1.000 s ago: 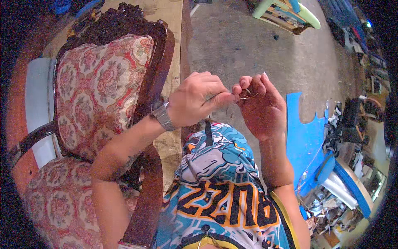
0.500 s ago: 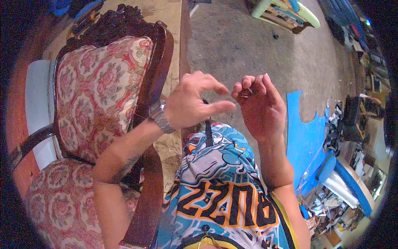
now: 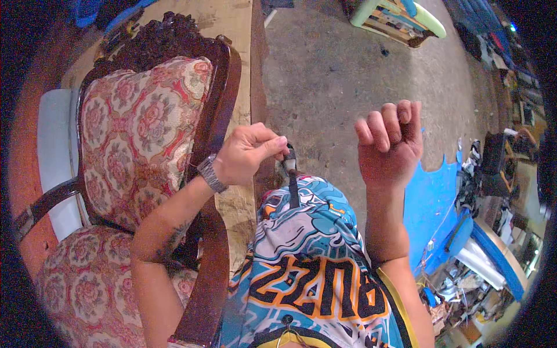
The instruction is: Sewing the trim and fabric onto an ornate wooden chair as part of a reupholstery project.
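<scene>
My left hand (image 3: 246,153) is closed in a pinch beside the dark carved chair frame (image 3: 217,107); what is between its fingertips is too small to make out. It wears a metal watch (image 3: 212,174). The chair's floral backrest cushion (image 3: 139,133) is left of that hand, above the matching seat (image 3: 87,278). My right hand (image 3: 387,151) is raised apart from the left, its fingers loosely curled with gaps between them and nothing visible in them. My printed teal and white top (image 3: 301,226) fills the lower middle.
The chair stands on a wooden platform (image 3: 243,81) beside the concrete floor (image 3: 325,87). A pale green padded frame (image 3: 394,20) lies at the top. On the right are a blue sheet (image 3: 429,197), scraps (image 3: 464,296) and a stack of dark pieces (image 3: 493,156).
My hands have separated: the left moved slightly left and down and closed into a pinch, the right moved right. The thin wire-like item seen at my right fingers earlier is not visible now.
</scene>
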Demonstrator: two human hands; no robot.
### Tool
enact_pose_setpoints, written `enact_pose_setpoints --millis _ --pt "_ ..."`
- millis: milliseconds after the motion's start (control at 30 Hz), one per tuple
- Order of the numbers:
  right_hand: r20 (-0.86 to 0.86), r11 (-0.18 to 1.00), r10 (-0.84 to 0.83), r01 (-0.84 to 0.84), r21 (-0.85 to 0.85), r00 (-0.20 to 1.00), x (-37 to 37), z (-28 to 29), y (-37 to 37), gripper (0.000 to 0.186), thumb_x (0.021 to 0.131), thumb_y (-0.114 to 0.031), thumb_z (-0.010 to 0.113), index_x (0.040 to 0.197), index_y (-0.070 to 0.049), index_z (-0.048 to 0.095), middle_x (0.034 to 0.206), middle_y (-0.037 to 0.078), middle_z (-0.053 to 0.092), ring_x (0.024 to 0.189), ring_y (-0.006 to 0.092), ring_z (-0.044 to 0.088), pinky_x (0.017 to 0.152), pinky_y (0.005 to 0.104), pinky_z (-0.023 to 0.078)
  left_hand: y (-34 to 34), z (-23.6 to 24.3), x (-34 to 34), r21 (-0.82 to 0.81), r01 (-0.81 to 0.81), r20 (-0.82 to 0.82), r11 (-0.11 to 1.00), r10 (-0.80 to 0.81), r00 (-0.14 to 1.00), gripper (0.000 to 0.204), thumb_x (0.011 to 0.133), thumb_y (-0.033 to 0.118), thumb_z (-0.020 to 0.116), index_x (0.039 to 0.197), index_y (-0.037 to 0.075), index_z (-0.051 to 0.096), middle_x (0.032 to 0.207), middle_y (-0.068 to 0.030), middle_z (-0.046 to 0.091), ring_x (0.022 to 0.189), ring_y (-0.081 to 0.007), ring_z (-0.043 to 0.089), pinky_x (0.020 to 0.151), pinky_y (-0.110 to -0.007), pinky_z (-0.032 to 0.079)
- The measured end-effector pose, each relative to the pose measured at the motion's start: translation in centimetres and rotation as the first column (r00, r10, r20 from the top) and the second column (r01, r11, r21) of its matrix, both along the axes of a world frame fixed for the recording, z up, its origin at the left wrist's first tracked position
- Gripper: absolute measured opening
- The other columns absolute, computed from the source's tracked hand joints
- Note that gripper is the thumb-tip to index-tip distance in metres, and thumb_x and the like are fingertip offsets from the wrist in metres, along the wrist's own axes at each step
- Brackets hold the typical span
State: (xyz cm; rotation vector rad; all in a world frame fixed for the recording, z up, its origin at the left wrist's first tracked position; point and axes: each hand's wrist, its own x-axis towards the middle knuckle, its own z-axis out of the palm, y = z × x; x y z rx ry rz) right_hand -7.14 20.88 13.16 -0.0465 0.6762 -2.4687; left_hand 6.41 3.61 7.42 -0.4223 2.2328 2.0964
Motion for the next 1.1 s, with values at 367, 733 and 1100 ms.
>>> enact_pose_setpoints --millis 367,733,1100 --pt "-0.258 0.605 -0.336 0.417 0.678 0.906 -4.3 -5.0 17.0 0.022 0.094 -0.018 0.042 0.073 -0.014 0.036 0.058 -0.005 0.023 0.047 0.0064 0.022 0.037 0.0208 0.019 4.6 -0.4 0.6 -0.585 0.406 -0.013 0.702 -0.508 0.861 0.065 0.07 0.04 0.071 0.124 0.013 0.046 0.109 -0.0109 0.057 0.109 -0.0347 0.052 0.09 -0.044 0.043" --pt "-0.36 -0.388 0.768 0.832 0.396 0.53 -2.0 -24.1 36.7 0.026 0.096 -0.021 0.039 0.082 0.0 0.046 0.076 0.015 0.049 0.069 0.0335 0.046 0.063 0.0419 0.039 1.4 0.1 2.1 -0.933 -0.017 -0.247 0.359 -0.605 0.757 0.023 0.074 0.021 0.061 0.095 0.012 0.057 0.09 -0.005 0.055 0.09 -0.0247 0.056 0.075 -0.04 0.047" --pt "0.074 0.29 0.255 -0.149 0.945 0.964 5.1 -15.0 16.2 0.019 0.094 -0.028 0.05 0.081 -0.016 0.043 0.059 -0.008 0.032 0.045 0.0031 0.03 0.038 0.0212 0.023 -5.0 6.3 9.0 -0.889 0.443 0.455 0.118 0.12 0.882 0.019 0.086 0.019 0.054 0.103 0.011 0.06 0.094 -0.0108 0.063 0.077 -0.0267 0.063 0.061 -0.039 0.051"
